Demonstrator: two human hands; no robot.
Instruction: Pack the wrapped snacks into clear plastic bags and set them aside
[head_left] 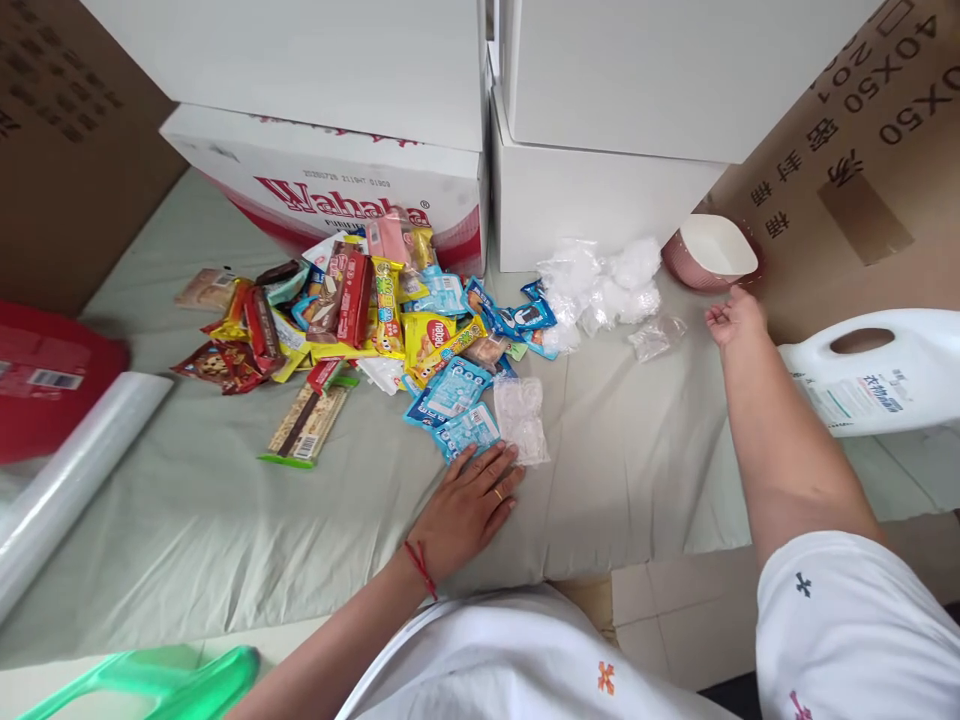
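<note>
My left hand lies flat on the cloth-covered surface, fingers stretched out. Its fingertips touch or nearly touch a light blue snack packet and a clear plastic packet. My right hand is just in front of a pink ribbed bowl with a white inside. Its fingers are loosely curled and slightly apart, with nothing visible in them. Left of it lie a small clear packet and several white bagged bundles. A heap of wrapped snacks spreads beyond my left hand, with a green-ended bar at its near side.
Behind the heap stand a Wahaha carton and white boxes. A brown carton and a white jug are on the right. At left are a red object and a clear film roll; green plastic is below.
</note>
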